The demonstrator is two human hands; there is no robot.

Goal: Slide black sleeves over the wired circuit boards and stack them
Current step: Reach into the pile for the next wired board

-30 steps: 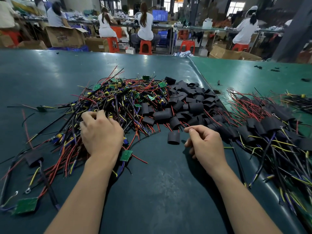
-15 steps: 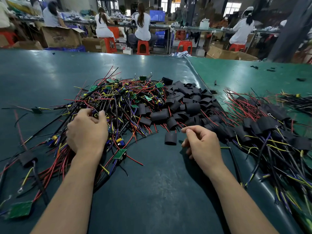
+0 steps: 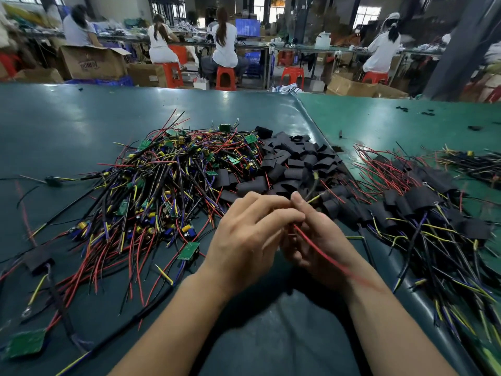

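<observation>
Our fingers (image 3: pixel 273 213) meet at the centre of the view, above the green surface (image 3: pixel 81 126). The left hand (image 3: pixel 244 240) lies over the right hand (image 3: pixel 314 240), its fingers curled across toward the right fingertips. The right fingers are curled inward and pinch a wire bundle between the two hands. A red wire (image 3: pixel 322 251) runs from that pinch point down across the right palm toward the wrist; its lower end is blurred. A yellow wire end (image 3: pixel 314 198) projects just beyond the right fingertips. We cannot tell whether a board or a sleeve is inside the grip, since the left hand covers it.

The loose sleeves (image 3: pixel 292 164) lie in a heap directly beyond the fingertips, the nearest ones just beside them. The unsleeved boards (image 3: pixel 173 180) form a tangled pile of red, black, yellow and purple wires to the left of the sleeves, touching that heap. One green board (image 3: pixel 188 251) lies at the near edge of this pile, close to the left wrist. The finished stack (image 3: pixel 417 202), boards already inside sleeves, lies to the right, its wires fanning toward us.

A seam (image 3: pixel 320 137) in the surface runs between the sleeves and the finished stack. Beyond the far edge, people sit on red stools (image 3: pixel 226 77) beside cardboard boxes (image 3: pixel 92 62).
</observation>
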